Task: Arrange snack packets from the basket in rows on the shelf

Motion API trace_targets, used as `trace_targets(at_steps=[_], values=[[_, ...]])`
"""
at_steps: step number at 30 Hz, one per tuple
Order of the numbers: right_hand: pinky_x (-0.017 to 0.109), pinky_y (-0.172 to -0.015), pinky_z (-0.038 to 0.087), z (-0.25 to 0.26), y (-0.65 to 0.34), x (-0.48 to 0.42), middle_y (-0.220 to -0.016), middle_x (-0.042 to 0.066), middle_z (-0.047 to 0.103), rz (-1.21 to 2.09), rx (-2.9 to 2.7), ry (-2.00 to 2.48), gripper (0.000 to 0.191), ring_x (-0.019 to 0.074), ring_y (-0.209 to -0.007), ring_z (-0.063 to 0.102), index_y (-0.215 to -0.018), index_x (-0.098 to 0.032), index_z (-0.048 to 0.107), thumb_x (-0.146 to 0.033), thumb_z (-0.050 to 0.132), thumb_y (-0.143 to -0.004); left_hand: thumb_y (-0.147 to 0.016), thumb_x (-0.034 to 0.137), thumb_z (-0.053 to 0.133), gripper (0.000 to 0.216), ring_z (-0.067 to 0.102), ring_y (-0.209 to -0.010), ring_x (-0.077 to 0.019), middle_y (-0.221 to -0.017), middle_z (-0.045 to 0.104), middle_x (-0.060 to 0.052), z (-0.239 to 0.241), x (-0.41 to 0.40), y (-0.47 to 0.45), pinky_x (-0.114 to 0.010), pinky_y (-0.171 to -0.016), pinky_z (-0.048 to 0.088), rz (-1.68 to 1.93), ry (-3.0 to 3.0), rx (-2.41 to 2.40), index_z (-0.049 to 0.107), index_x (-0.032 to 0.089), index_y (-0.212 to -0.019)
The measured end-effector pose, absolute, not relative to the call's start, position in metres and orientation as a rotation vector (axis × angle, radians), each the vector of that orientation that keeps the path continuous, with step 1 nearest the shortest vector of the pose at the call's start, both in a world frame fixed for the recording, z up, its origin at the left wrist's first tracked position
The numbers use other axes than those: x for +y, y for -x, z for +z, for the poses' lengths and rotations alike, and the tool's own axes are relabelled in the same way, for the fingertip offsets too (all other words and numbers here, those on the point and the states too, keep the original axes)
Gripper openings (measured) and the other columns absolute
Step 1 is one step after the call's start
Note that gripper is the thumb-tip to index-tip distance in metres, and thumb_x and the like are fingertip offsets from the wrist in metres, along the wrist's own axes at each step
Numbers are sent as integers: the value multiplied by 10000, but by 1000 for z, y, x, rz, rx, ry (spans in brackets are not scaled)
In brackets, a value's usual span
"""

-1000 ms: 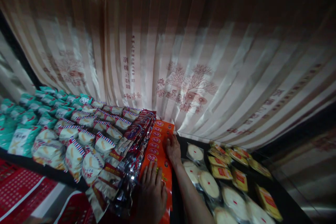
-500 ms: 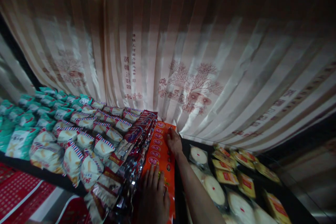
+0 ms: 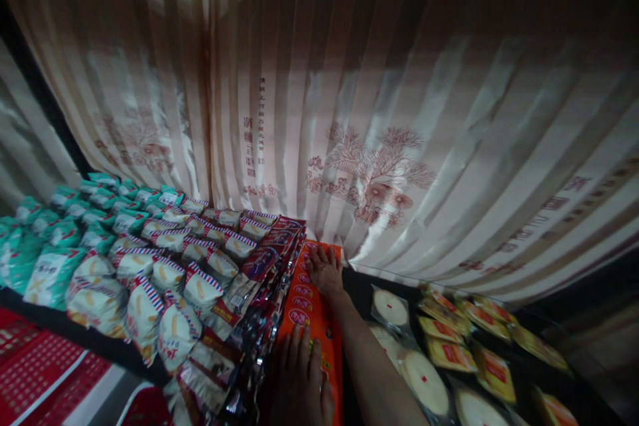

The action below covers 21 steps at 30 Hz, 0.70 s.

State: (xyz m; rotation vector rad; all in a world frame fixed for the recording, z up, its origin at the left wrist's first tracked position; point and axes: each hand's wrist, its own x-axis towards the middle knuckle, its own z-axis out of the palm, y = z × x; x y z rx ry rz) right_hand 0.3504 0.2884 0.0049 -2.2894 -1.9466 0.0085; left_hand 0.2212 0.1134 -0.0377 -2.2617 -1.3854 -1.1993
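A row of orange packets [image 3: 310,299] with red oval labels lies on a dark display shelf. My right hand [image 3: 325,269] rests flat on the far end of the row, fingers spread, close to the curtain. My left hand [image 3: 299,379] lies flat on the near end, fingers stretched out. Neither hand holds anything. Dark red foil packets [image 3: 259,273] are stacked just left of the orange row.
A striped beige curtain [image 3: 349,113] with printed trees hangs behind the shelf. White snack bags with red-and-blue edges [image 3: 164,279] and green bags [image 3: 54,239] fill the left. Round white cakes in clear wrap [image 3: 424,379] and yellow packets [image 3: 449,346] lie right. Red crates [image 3: 40,373] sit lower left.
My right hand has slid along the orange packets toward the curtain. The left hand stays at the near end. The camera view has tipped slightly upward.
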Motion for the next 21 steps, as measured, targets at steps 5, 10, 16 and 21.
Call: trace_targets(at_steps=[5,10,16,21], values=[[474,-1062,158,0,-356,296,-1448,42,366,4,-2002,2268,529,288,-1352,230,-1381,-275,357,-478,259,-904,-817,271,445,365,489,-1188,-263,-1265,559,-93,-41,116,-221,-431,-919,456,-1169,2257,-1366,573,180,-1147],[412,-1025,243,5,-365,298,-1338,55,509,17,-2082,2160,497,228,-1233,424,-1334,-262,426,-457,285,-899,-815,277,453,366,487,-1189,-274,-1266,561,-93,-41,115,-223,-440,-903,460,-1159,2272,-1422,575,183,-1146],[440,-1077,169,4,-362,292,-1418,97,406,-71,-2028,2056,504,226,-1334,289,-1352,-184,407,-395,301,-907,-815,277,450,367,475,-1200,-276,-1277,554,-88,-42,114,-226,-448,-917,452,-1171,2282,-1456,585,188,-1144],[435,-1055,286,10,-358,271,-1426,129,377,-40,-1819,1898,503,252,-1321,316,-1306,-138,465,-373,312,-888,-845,275,444,398,428,-1244,-260,-1354,481,-77,-27,106,-220,-441,-952,436,-1080,2373,-1586,531,199,-1226]])
